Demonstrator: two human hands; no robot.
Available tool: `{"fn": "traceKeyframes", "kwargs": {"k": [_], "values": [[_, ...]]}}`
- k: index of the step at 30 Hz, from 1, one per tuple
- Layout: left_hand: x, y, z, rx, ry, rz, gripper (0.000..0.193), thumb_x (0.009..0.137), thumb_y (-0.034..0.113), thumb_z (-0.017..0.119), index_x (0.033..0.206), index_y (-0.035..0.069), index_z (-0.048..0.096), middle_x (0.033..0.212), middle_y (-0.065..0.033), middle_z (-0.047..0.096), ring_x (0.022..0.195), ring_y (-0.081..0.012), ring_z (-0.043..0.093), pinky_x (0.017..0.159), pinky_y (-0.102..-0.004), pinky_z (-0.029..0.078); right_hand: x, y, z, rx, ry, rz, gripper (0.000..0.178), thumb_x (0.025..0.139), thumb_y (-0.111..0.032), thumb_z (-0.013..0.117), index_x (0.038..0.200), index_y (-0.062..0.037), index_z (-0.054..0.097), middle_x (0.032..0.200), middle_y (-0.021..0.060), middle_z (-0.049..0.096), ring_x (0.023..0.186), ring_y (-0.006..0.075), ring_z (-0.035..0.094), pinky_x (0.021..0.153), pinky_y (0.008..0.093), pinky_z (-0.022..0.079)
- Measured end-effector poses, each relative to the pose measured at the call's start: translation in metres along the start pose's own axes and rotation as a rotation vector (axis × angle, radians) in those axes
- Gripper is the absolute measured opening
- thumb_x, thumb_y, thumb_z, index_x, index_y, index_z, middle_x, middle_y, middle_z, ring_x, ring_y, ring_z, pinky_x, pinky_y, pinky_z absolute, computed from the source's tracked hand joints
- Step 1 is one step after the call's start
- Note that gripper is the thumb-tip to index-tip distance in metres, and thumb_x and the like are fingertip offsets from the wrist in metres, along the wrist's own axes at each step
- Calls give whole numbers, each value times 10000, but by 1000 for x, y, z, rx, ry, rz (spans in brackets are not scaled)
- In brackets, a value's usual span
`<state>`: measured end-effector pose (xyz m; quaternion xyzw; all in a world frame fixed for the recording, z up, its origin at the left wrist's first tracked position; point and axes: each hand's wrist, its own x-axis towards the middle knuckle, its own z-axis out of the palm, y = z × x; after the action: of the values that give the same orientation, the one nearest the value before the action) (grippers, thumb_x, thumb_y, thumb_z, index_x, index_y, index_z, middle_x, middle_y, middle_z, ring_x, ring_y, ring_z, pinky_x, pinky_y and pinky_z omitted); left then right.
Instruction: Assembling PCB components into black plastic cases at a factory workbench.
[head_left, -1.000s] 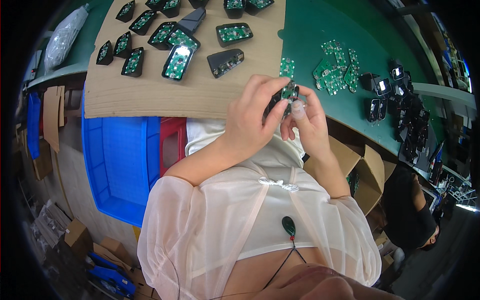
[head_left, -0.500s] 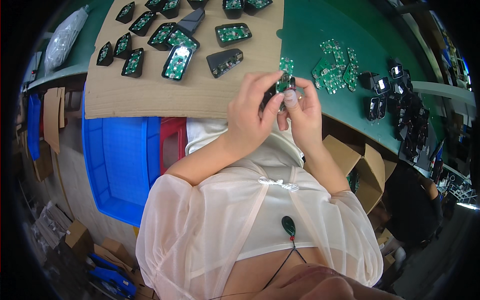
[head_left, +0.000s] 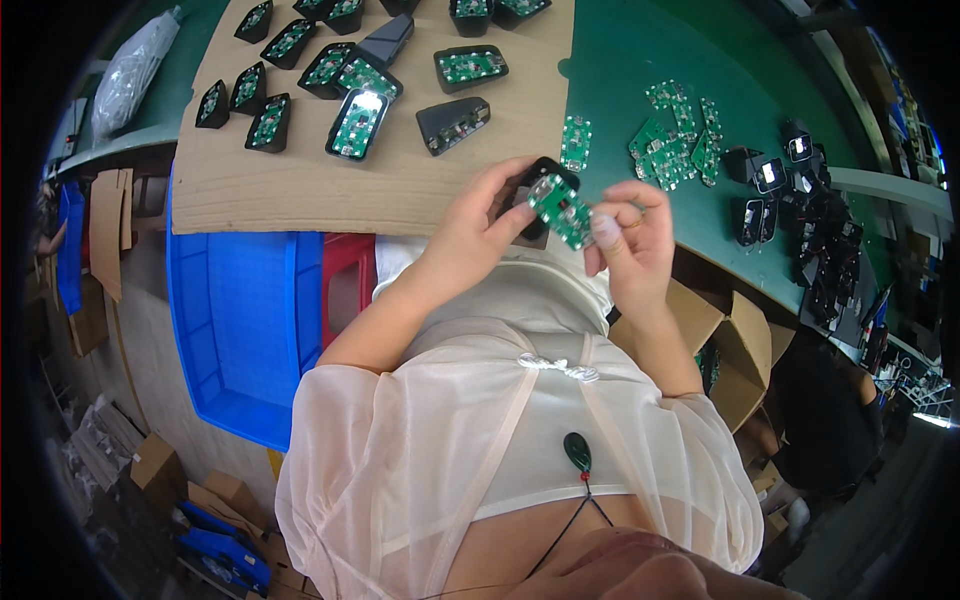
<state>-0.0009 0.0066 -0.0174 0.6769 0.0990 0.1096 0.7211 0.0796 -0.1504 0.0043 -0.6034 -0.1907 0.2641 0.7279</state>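
In front of my body, over the cardboard's near right corner, my left hand (head_left: 484, 212) is closed round a black plastic housing (head_left: 545, 172). Between finger and thumb of my right hand (head_left: 635, 235) is a green circuit board (head_left: 562, 210), tilted across the housing's open side. Its upper left end lies close to my left thumb; I cannot tell if it touches the housing. Another circuit board (head_left: 576, 142) lies flat on the table just beyond my hands. Left of it, a dark wedge-shaped housing (head_left: 453, 124) rests on its side with a board showing inside.
Several black housings with green boards (head_left: 470, 66) stand on the cardboard sheet (head_left: 300, 190). A pile of loose boards (head_left: 665, 150) lies on the green table (head_left: 620, 50), with black housings (head_left: 820, 220) heaped further right. Below the edge are a blue crate (head_left: 245, 330) and a cardboard box (head_left: 740, 350).
My right hand has moved right and slightly down, and the board has turned aslant, away from the housing. My left hand has shifted slightly left, so the housing shows more.
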Motion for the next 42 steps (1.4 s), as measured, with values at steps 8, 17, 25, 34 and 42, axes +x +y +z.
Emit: {"fn": "traceKeyframes", "kwargs": {"k": [8,17,25,34,42], "values": [[9,3,-4,-373,-150,-280,306,826,45,589,1107,18,471,1012,-46,558,918,-99,529,799,-242,435,-4,1,5,-411,-192,-286,227,789,10,583,1007,-52,570,700,33,528,519,93,490,458,211,382],[4,2,3,-296,53,-174,279,795,40,634,1009,34,454,919,-33,577,849,-77,545,748,-218,444,18,2,-1,-1008,-172,-969,345,531,-100,629,865,-172,682,682,-8,521,605,167,516,481,269,396],[-1,-1,8,-372,78,-51,247,867,91,556,1067,23,428,926,-48,572,803,-69,548,710,-214,471,26,-5,3,-997,-164,-962,254,554,-52,641,805,-87,639,749,30,556,697,210,538,558,308,443],[-5,12,3,-412,82,-207,270,891,155,533,1066,-16,420,954,-83,561,808,-90,561,691,-214,482,33,-7,12,-1103,-125,-909,187,607,-31,633,787,-77,604,757,22,565,696,207,543,551,305,429],[-7,2,8,-327,128,5,254,870,61,545,1073,0,406,1006,-72,543,909,-104,545,774,-229,461,27,-12,24,-1283,-126,-872,191,636,-61,592,826,-80,588,746,12,537,697,185,532,543,301,410]]}}
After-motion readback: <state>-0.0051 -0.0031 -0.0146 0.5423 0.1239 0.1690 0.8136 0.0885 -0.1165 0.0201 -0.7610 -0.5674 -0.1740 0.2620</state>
